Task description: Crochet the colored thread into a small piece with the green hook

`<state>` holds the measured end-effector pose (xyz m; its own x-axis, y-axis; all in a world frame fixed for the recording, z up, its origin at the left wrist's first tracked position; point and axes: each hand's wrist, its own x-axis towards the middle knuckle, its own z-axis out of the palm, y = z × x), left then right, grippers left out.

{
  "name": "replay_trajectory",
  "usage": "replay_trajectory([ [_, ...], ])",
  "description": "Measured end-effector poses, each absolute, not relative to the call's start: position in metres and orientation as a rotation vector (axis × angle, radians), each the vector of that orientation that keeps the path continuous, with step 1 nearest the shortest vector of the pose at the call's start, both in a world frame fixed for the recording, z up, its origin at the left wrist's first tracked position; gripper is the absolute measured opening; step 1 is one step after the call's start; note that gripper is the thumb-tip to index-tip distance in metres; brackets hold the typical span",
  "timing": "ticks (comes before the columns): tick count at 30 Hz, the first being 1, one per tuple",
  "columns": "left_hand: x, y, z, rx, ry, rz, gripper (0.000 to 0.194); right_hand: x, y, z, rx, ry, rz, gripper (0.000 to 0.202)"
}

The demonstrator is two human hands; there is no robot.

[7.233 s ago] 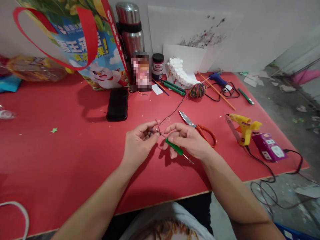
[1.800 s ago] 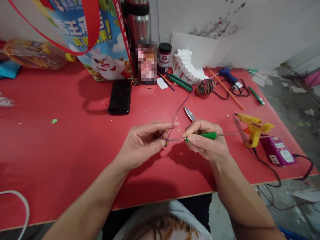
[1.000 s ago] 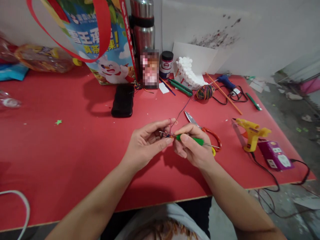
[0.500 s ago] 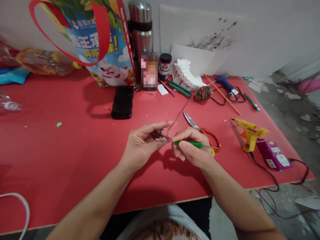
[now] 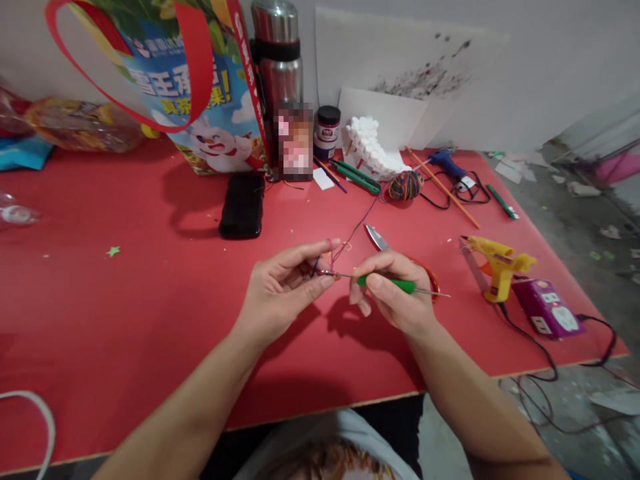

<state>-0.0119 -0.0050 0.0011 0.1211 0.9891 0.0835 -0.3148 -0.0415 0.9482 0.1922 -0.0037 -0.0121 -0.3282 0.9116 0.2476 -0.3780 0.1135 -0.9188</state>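
Over the middle of the red table (image 5: 150,347), my left hand (image 5: 283,287) pinches a small piece of yarn work, with yarn looped round its raised index finger. My right hand (image 5: 395,290) is closed on the green handle of a crochet hook (image 5: 390,283). The thin metal shaft points left and its tip is at the yarn by my left fingertips; another thin shaft sticks out to the right. A strand of yarn runs up to a multicoloured yarn ball (image 5: 405,186). Scissors (image 5: 376,237) lie partly hidden behind my right hand.
A yellow glue gun (image 5: 500,267) and a purple box (image 5: 546,308) with cables are at the right. A black phone (image 5: 242,207), a carrier bag (image 5: 200,87), a steel flask (image 5: 280,60) and a jar (image 5: 327,132) stand or lie further back. A green cutter (image 5: 356,177) lies near the yarn ball.
My right hand has moved a little to the right with the hook, so more of its shaft shows between my hands. The view has shifted slightly.
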Motion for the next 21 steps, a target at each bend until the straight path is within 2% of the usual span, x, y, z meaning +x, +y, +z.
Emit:
replay_trajectory([
  [12, -0.002, 0.004, 0.004, 0.655, 0.798, 1.229, 0.039, 0.166, -0.009, -0.012, -0.589, -1.049, 1.553, 0.011],
  [21, 0.002, -0.005, 0.002, 0.683, 0.845, 1.368, 0.048, 0.152, -0.011, -0.008, -0.650, -0.889, 1.517, 0.010],
])
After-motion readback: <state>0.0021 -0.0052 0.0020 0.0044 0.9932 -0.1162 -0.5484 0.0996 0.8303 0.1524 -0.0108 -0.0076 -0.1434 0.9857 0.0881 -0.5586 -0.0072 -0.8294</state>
